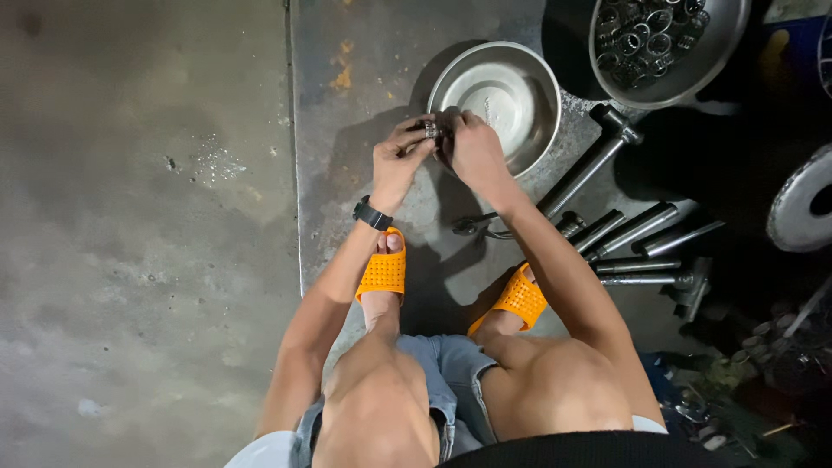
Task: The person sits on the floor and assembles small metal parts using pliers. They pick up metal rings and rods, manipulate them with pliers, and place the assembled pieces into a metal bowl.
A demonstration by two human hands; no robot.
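My left hand [397,159] pinches a small metal ring bearing [431,129] between its fingertips. My right hand [472,149] meets it from the right, fingers closed on the same small part. Both hands hover at the near left rim of an empty steel bowl [511,87] on the concrete floor. A black watch [372,213] sits on my left wrist. What lies under my right fingers is hidden.
A second steel bowl [726,52] at the top right holds several metal rings. Long steel bolts [637,230] and a large threaded bolt [589,165] lie to the right. A plier-like tool [478,228] rests near my feet, which wear orange sandals [384,270]. Dark clutter fills the right side.
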